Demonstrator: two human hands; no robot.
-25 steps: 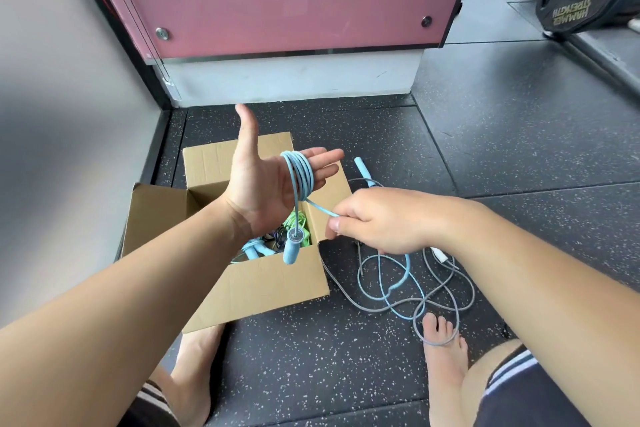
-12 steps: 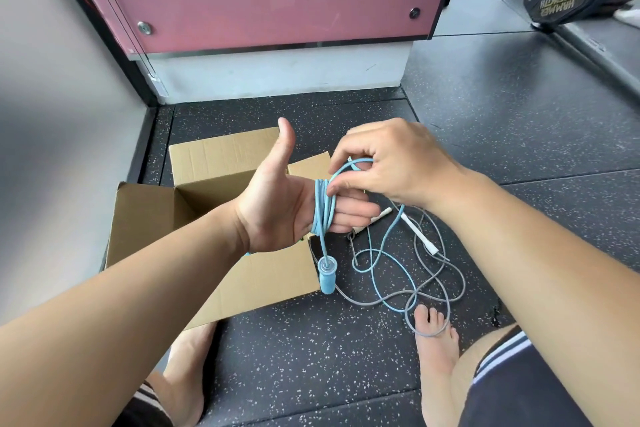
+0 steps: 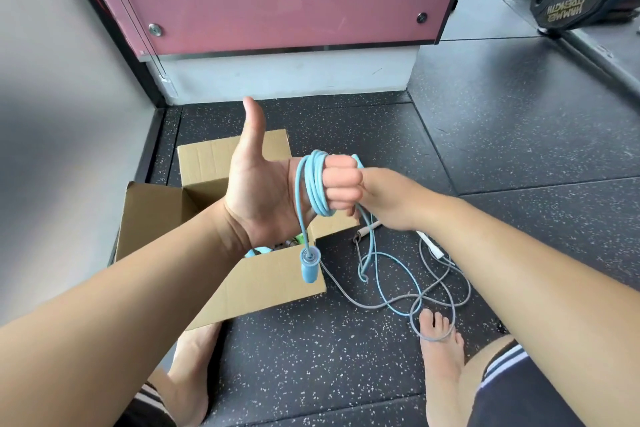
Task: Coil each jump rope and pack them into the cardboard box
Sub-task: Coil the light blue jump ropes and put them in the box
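The left hand (image 3: 266, 191) is facing palm toward the camera, thumb sticking straight up, while its four fingers (image 3: 341, 184) are curling closed around a tight bundle of smooth, round loops of the light-blue jump rope (image 3: 313, 184). One stubby cylindrical blue handle (image 3: 309, 265) is dangling from the coil on a single strand, hanging in front of the near wall of the cardboard box (image 3: 270, 291), a plain corrugated carton with its flaps standing open (something green and blue is showing inside). The right hand (image 3: 388, 201) is sitting at the left hand's three o'clock, touching it. Its fingers are hiding behind the left knuckles, so I cannot tell how they are set. Below it the slack blue cord is dropping to the speckled black rubber floor (image 3: 311, 374) at the box's three o'clock, tangling in loose curves with a thin grey rope (image 3: 349, 300) and its slim white handle (image 3: 431, 246).
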